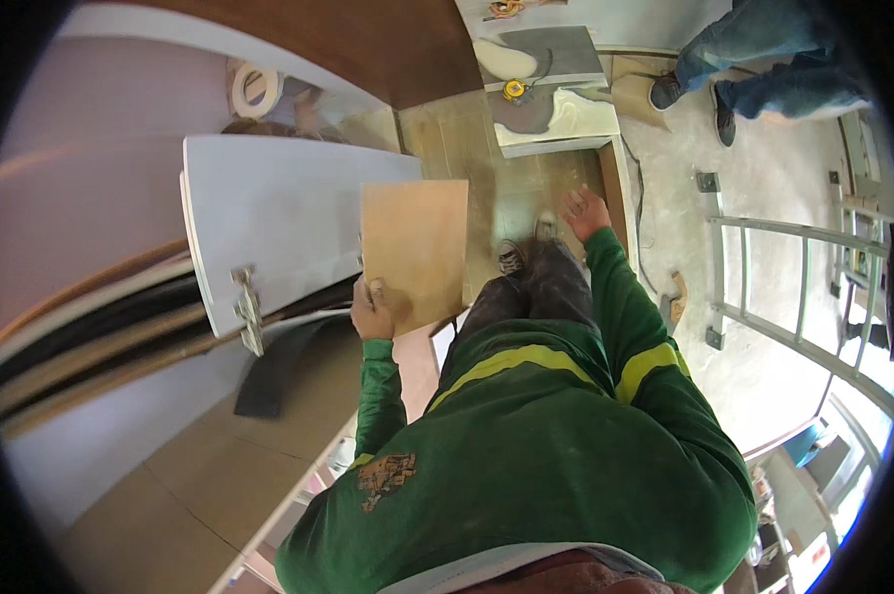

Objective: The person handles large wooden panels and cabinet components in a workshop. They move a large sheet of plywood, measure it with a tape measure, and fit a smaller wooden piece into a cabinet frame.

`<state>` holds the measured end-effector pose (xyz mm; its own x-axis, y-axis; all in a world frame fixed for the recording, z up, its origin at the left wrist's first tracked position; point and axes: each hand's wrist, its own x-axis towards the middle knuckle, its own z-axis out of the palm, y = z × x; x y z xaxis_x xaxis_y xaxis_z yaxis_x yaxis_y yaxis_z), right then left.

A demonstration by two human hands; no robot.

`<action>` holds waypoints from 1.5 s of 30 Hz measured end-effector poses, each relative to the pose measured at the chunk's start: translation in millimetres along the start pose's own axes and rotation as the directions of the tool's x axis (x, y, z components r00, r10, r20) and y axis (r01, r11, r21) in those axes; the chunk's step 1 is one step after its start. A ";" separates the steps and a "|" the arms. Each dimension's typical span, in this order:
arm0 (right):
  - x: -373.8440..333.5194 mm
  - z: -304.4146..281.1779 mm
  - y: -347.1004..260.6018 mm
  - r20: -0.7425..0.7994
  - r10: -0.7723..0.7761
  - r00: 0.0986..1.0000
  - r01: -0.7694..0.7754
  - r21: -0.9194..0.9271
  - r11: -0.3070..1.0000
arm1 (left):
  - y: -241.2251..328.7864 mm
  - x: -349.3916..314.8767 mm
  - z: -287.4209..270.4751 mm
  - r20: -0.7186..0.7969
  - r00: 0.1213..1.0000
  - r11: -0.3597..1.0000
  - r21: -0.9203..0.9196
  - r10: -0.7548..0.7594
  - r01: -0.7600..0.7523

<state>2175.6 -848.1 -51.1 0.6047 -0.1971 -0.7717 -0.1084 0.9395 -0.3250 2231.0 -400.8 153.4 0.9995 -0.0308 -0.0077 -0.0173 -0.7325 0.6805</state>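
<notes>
My left hand (373, 309) grips a flat tan rectangular board (417, 247) near its lower left corner, with the thumb on its face. The board stands in front of my legs and covers part of a white cabinet door (279, 213). A metal hinge (248, 312) is fixed to that door's near edge, left of my left hand. My right hand (586, 211) hangs at my right side with its fingers loosely apart, and I see nothing in it. It is nearest to a raised brown-edged panel (615, 193).
Ahead, a grey and white box-like block (556, 114) carries a yellow tape measure (514, 90). Long boards (100, 337) lean at the left. To the right stand a metal ladder (794, 233) and a person in jeans (764, 49). A dark cable (641, 218) runs along the floor.
</notes>
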 end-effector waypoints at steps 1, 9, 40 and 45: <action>16.3 4.5 -1.9 0.013 -0.016 1.000 0.016 0.030 0.999 | 2.4 13.3 -3.3 -0.007 1.000 0.998 -0.056 -0.030 0.030; 143.7 43.2 -24.2 -0.231 -0.017 0.973 0.089 0.302 0.949 | 54.4 101.5 -24.3 0.025 0.998 0.997 -0.065 -0.049 0.050; 146.8 37.8 21.8 -0.484 0.014 0.875 0.213 0.410 0.887 | 93.8 345.6 44.4 0.415 0.898 0.988 -0.029 0.148 -0.149; 127.9 28.5 41.0 -0.455 -0.010 0.891 0.202 0.375 0.905 | 106.3 367.5 53.3 0.499 0.858 0.983 0.054 0.124 -0.173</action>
<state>2271.0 -826.8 -147.6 0.1808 -0.3123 -0.9326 0.3199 0.9154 -0.2445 2595.1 -526.2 183.8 0.8418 -0.4565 -0.2880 -0.1919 -0.7518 0.6309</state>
